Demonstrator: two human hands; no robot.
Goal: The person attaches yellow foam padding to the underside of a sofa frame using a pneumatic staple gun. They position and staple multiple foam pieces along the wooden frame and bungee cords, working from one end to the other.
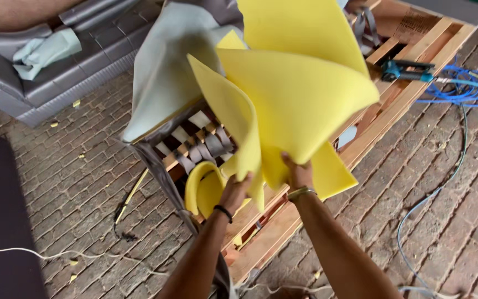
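Together, both hands grip upright-curling yellow foam sheets (300, 94).

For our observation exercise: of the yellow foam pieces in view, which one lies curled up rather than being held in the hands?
The small curled yellow foam strip, resting in the wooden frame beside the left hand. The large yellow foam sheets are gripped by both hands.

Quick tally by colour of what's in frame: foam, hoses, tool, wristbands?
Yellow foam sheets: 1 large folded sheet held by both hands, plus 1 curled piece: 2
Blue coiled air hose: 1
Blue-black pneumatic tool: 1
Black wristband: 1
Gold bracelet: 1
Total: 6
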